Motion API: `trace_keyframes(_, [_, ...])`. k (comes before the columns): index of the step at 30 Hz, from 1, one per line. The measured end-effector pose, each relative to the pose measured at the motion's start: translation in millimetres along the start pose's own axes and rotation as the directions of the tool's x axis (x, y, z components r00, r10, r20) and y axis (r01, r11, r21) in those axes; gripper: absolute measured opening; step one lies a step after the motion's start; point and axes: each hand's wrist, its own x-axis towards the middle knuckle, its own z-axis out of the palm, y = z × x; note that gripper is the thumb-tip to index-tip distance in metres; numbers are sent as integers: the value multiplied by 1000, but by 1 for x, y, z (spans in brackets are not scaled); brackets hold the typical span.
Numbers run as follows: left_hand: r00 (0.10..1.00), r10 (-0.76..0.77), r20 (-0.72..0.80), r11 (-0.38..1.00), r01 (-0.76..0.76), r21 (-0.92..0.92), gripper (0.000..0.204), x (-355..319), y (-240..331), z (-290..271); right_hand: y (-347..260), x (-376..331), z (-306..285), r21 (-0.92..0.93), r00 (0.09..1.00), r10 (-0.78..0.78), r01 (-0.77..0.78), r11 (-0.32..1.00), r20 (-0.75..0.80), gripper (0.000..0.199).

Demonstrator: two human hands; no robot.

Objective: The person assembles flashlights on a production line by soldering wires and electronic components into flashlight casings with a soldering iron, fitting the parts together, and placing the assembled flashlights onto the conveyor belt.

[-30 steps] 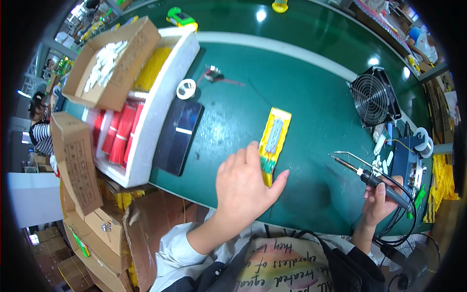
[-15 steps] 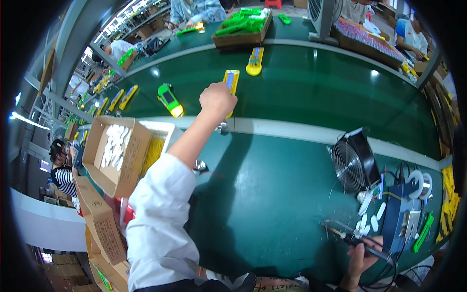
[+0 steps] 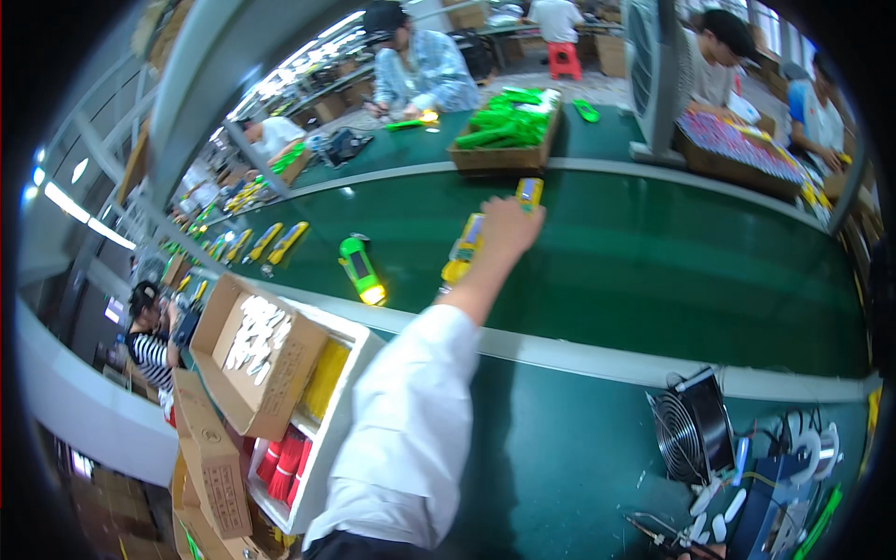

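Yellow casing [image 3: 530, 192] shows far across the green counter [image 3: 672, 280], apparently why your left hand [image 3: 512, 226] stretches; through blur, the grip's opening and hold cannot be told.

Green bench [image 3: 579, 448] up front — black fan [image 3: 695, 429], blue box unit [image 3: 758, 509] and loose white pieces [image 3: 735, 504] on its right side, white foam box [image 3: 359, 359] at the left. Past a pale rail [image 3: 597, 364], glossy green surface [image 3: 653, 280]: green device [image 3: 357, 266] with lit end, yellow casing [image 3: 457, 269] nearby, slanted row of yellow units [image 3: 285, 245] farther left. Far green strip [image 3: 602, 140] — cardboard tray [image 3: 499, 161], single green part [image 3: 586, 111].
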Motion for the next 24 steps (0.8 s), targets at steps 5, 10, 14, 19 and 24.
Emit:
trace_keyframes(5, [943,-218,251,972,234,-35,23,-6,28,6,4,-6,-5,-94,998,-60,57,994,-33,23])
trace_keyframes(10, [959,-57,276,986,98,-136,20,-41,27,-37,17,-1,4,9,935,-287,295,955,-210,20])
trace_keyframes(14, [962,180,206,980,-158,-120,18,-118,19,-115,16,1,-9,20,947,-305,308,951,-100,19])
trace_keyframes(19, [925,282,254,954,-242,-176,14,-272,14,-224,-3,-6,1,80,898,-210,260,962,-388,17])
trace_keyframes(24, [912,286,293,945,-217,-245,17,-395,5,-249,26,-7,-10,153,884,-258,338,928,-389,20])
